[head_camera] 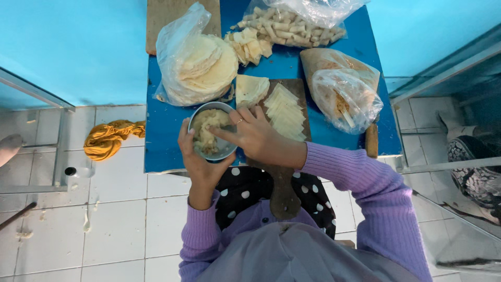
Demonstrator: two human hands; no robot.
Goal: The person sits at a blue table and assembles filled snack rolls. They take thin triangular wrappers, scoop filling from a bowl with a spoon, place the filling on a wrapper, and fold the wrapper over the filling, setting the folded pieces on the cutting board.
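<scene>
One blue table fills the middle of the view, standing on a white tiled floor against a turquoise wall. At its far left lies a clear bag of round flatbreads; at the far edge, a bag of rolled pastry sticks with loose folded pieces just beside it. At the right sits a crumpled bag with brownish filling inside. A wooden cutting board lies centre, carrying a row of cut wrapper triangles and a folded flatbread; its handle points toward the person. An orange cloth lies on the floor to the left.

At the near table edge, the left hand cups a small metal bowl from beneath, fingers wrapped around its rim. The bowl holds pale, lumpy paste. The right hand reaches over the bowl, fingers bent with tips at the paste; whether they pinch any cannot be told.
</scene>
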